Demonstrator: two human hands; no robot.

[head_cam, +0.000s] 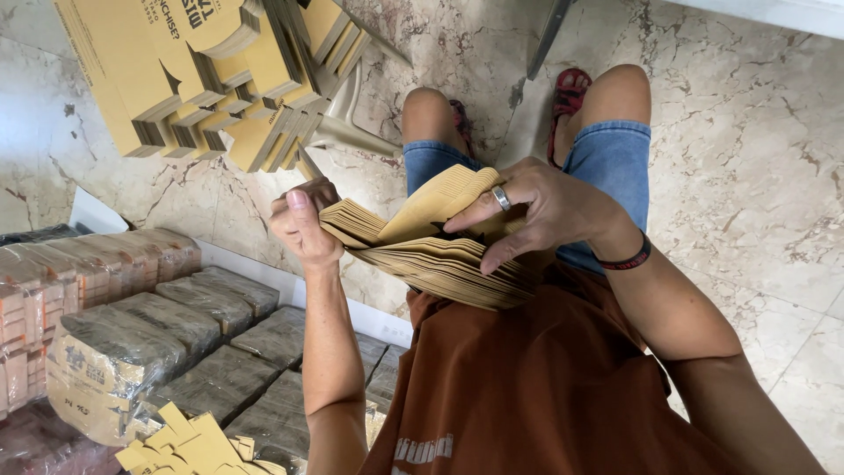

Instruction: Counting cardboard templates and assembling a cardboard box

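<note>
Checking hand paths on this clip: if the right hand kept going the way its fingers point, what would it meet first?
The right hand points across the stack of brown paper bags toward the left hand. Its fingers already rest on the stack; beyond it, the left hand's fingers likely come first, though depth is unclear.

Under me is a pale marble floor [756,202] with brown veins. On it rests a stack of flat tan cardboard blanks [220,79], fanned at the edges. My red sandals [570,92] stand on it too. To my left, a white-rimmed box [264,273] holds wrapped brown bundles [176,325].
</note>
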